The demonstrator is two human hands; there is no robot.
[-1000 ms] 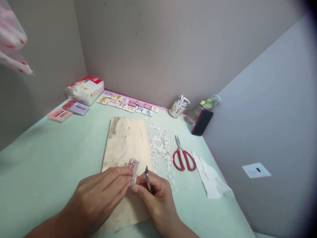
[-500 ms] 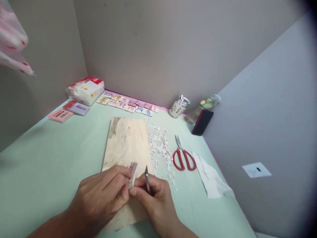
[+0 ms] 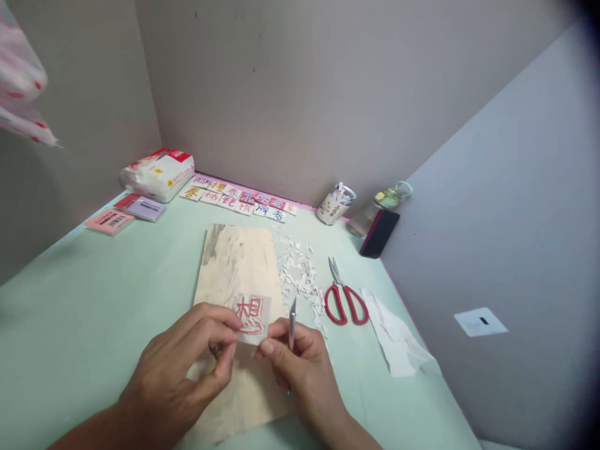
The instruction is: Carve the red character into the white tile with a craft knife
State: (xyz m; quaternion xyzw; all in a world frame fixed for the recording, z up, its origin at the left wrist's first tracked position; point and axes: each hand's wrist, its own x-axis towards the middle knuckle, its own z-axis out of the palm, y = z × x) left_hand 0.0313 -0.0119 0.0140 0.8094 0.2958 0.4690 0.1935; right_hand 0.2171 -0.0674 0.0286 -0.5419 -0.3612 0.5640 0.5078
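A small, thin whitish square piece (image 3: 262, 311) with a red-outlined character faces me above the wooden board (image 3: 234, 262). My left hand (image 3: 187, 356) has its fingertips closed on the piece's left edge. Thumb and fingers of my right hand (image 3: 300, 362) touch its lower right corner. That same hand also grips a craft knife (image 3: 292, 319), its blade pointing up and away from me. Pale shavings (image 3: 300, 269) are scattered on the table along the board's right side.
Red-handled scissors (image 3: 344, 300) and a crumpled tissue (image 3: 398, 340) lie at right. Behind them stand a phone (image 3: 380, 234), a green-lidded bottle (image 3: 370, 212) and a can (image 3: 335, 205). Character tiles (image 3: 244, 208), a tissue pack (image 3: 162, 175) and small packets (image 3: 110, 220) sit at the back left.
The piece has turned from nearly edge-on to face me, showing its red character. My right hand and the knife have shifted slightly right; my left fingers have spread a little.
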